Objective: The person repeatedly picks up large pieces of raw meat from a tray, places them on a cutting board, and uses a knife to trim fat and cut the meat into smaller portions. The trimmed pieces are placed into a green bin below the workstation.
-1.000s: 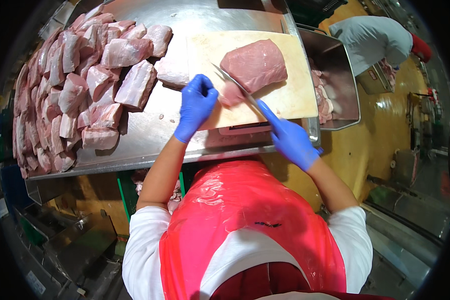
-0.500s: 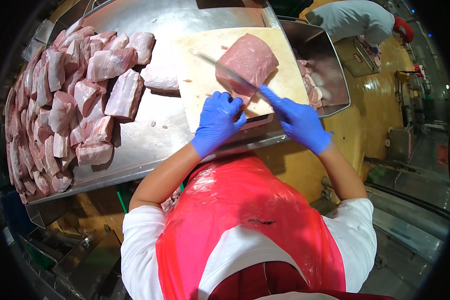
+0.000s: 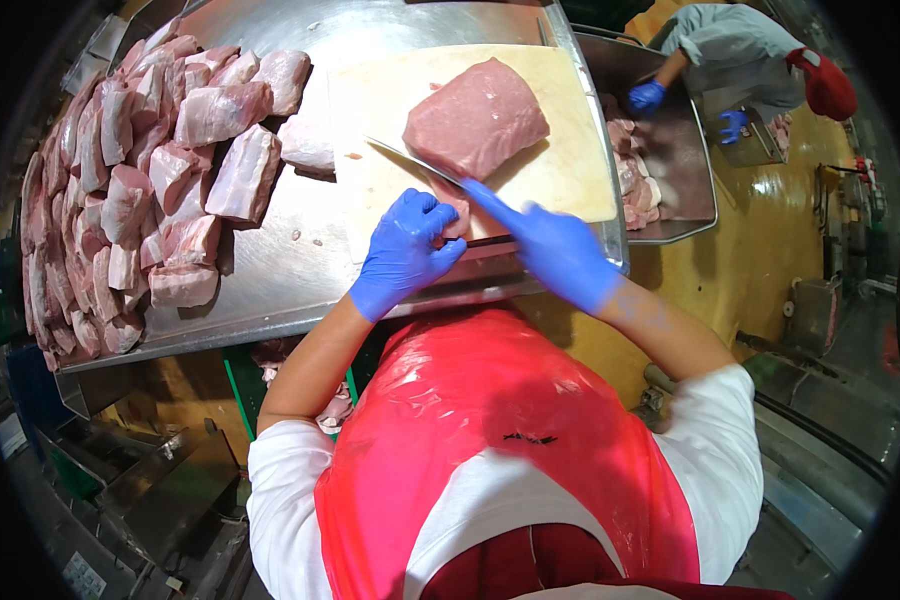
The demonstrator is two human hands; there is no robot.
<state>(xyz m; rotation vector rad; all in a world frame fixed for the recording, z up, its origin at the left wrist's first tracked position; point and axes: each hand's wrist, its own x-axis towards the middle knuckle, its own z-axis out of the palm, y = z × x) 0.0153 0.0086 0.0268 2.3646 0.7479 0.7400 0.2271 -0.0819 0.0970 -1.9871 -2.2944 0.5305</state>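
Observation:
A large pink cut of raw meat (image 3: 477, 118) lies on the cream cutting board (image 3: 575, 130). My right hand (image 3: 568, 250), in a blue glove, grips a knife (image 3: 402, 154) whose thin blade points left along the near side of the large cut. My left hand (image 3: 402, 252), gloved too, pinches a smaller flap of meat (image 3: 454, 212) at the near edge of the board. The blade sits between this flap and the large cut; whether they are still joined cannot be made out. The knife's handle is hidden in my right hand.
Many meat pieces (image 3: 185, 210) are heaped on the left of the metal table (image 3: 270, 290). A metal bin (image 3: 685, 175) with meat stands to the right. Beyond it a co-worker (image 3: 735, 50) bends down, one blue-gloved hand (image 3: 647, 97) over the bin.
My left hand has drawn the flap toward me, and the knife has come nearer, away from the top of the large cut. The co-worker's gloved hands have come into view.

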